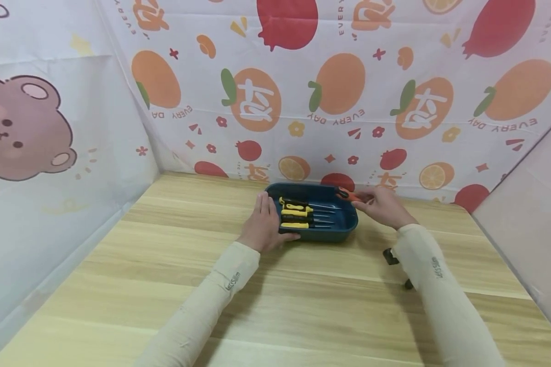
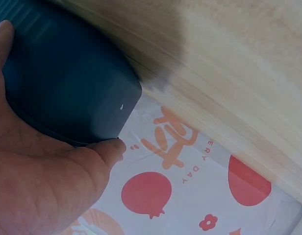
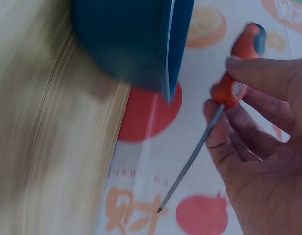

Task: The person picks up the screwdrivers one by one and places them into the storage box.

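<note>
A dark blue plastic tray (image 1: 330, 235) stands on the table near the patterned backdrop. In it lie several screwdrivers (image 1: 296, 219) with yellow and black handles, side by side, shafts pointing right. My left hand (image 1: 261, 224) rests against the tray's left end, fingers straight along that side and thumb along the front wall. The left wrist view shows fingertips on the tray's outer wall (image 2: 67, 83) and rim. My right hand (image 1: 382, 206) pinches an orange-handled screwdriver (image 3: 234, 90) by its handle, over the tray's right end. Its bare metal shaft shows in the right wrist view.
A wooden table (image 1: 174, 285) runs under both arms. Black objects (image 1: 390, 256) lie partly hidden beneath the right forearm. A fruit-print cloth (image 1: 298, 97) hangs right behind the tray, with pale cloth at the left and right sides.
</note>
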Motion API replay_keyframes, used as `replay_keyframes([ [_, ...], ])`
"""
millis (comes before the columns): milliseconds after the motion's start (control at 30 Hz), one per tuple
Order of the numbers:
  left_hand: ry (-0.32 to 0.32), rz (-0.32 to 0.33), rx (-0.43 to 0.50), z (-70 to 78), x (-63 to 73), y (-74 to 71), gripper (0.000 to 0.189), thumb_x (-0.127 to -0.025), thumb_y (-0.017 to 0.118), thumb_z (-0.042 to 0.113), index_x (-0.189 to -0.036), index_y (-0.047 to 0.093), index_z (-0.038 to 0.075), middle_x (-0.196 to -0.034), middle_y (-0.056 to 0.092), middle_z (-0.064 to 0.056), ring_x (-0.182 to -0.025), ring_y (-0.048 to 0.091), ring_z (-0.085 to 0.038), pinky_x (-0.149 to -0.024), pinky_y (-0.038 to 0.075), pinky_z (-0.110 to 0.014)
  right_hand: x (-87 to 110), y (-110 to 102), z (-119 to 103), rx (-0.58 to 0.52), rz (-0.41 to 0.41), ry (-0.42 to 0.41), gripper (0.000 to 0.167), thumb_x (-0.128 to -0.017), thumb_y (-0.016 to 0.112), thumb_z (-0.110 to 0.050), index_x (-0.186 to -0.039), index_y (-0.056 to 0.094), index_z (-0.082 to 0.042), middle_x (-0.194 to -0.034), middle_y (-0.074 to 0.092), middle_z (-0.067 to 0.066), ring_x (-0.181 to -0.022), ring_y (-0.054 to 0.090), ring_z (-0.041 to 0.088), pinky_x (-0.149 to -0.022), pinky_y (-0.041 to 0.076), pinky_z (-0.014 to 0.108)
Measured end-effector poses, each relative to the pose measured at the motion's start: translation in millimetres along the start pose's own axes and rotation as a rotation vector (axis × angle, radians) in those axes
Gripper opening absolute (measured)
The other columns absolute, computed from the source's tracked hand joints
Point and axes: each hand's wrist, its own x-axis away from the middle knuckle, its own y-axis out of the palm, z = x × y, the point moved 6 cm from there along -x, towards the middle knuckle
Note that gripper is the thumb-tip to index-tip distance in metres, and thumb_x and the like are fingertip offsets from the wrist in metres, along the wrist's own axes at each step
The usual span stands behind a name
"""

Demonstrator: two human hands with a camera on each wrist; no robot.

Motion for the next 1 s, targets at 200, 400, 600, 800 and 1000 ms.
replay_keyframes([
  [200,0.011,-0.004,-0.003,-0.3,0.8,0.8,0.124,-0.083,0.052,0.083,-0.151,0.026,-0.018,-0.159,0.021,-0.036,-0.15,0.019,-0.044,-0.123,0.017,-0.044,-24.3,23,-28,-0.02,0.041,-0.007,0.025,-0.097,0.069,-0.014,-0.119,0.073,-0.001,-0.103,0.068,0.014,-0.085,0.057,0.027,-0.074,0.049,0.035],
  [400,0.021,0.007,-0.032,-1.1,-0.3,-3.4,0.124,-0.083,0.051,0.083,-0.151,0.027,-0.017,-0.159,0.022,-0.036,-0.15,0.02,-0.043,-0.123,0.017,-0.044,-42.0,50,-47,0.013,0.031,-0.091,0.025,-0.095,0.069,-0.007,-0.118,0.074,0.001,-0.101,0.066,0.015,-0.083,0.056,0.027,-0.073,0.049,0.037],
  [600,0.027,0.011,-0.031,-0.7,-1.8,-4.2,0.123,-0.083,0.052,0.083,-0.15,0.028,-0.018,-0.158,0.024,-0.036,-0.15,0.022,-0.043,-0.123,0.019,-0.044,-54.4,79,-47,0.031,-0.058,-0.066,0.024,-0.095,0.069,-0.006,-0.119,0.074,-0.001,-0.108,0.071,0.013,-0.09,0.061,0.024,-0.082,0.055,0.039],
  [800,0.029,0.016,-0.033,-0.2,-2.4,-1.6,0.123,-0.083,0.052,0.083,-0.15,0.029,-0.018,-0.158,0.025,-0.036,-0.149,0.023,-0.044,-0.122,0.021,-0.044,-58.9,96,-45,0.012,-0.114,-0.035,0.021,-0.095,0.072,-0.008,-0.115,0.075,-0.002,-0.107,0.073,0.011,-0.092,0.066,0.022,-0.089,0.056,0.042],
  [1000,0.025,0.012,-0.035,-0.5,-1.7,0.2,0.123,-0.083,0.052,0.083,-0.15,0.029,-0.017,-0.158,0.025,-0.036,-0.149,0.023,-0.043,-0.122,0.021,-0.044,-60.5,107,-42,0.001,-0.139,-0.03,0.021,-0.096,0.069,-0.006,-0.116,0.075,-0.002,-0.11,0.074,0.011,-0.098,0.066,0.022,-0.094,0.054,0.044],
])
